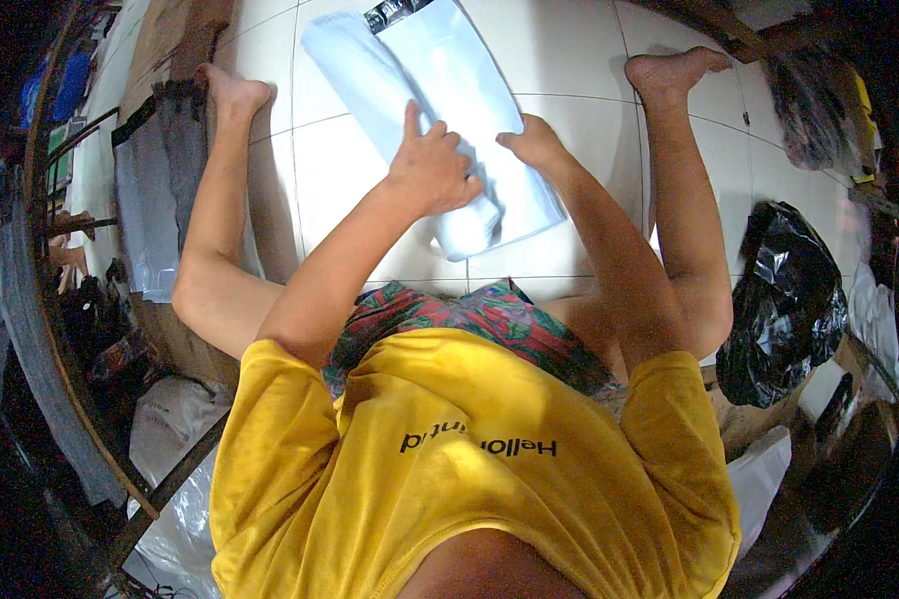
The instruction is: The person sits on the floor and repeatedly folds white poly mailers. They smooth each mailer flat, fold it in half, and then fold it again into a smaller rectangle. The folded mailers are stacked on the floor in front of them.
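Note:
A pale blue-white plastic mailer bag (469, 70) lies on the floor between my outstretched legs, its left side folded over lengthwise into a thick, loose strip (355, 60). On that folded strip rests my left hand (435, 168), index finger stretched toward the far end and the other fingers partly bent. My right hand (535, 145) is at the bag's right edge, closed with the thumb on top; its other fingers are mostly hidden. A black patch (395, 12) shows at the bag's far end, cut off by the picture's edge.
White floor tiles (579, 60) lie around the bag. Grey plastic bags (155, 190) with dark ends lie beside my left leg, near brown cardboard (170, 45). A crumpled black plastic bag (784, 309) sits right of my right knee. Clear plastic-wrapped dark stuff (809, 110) stands at the far right.

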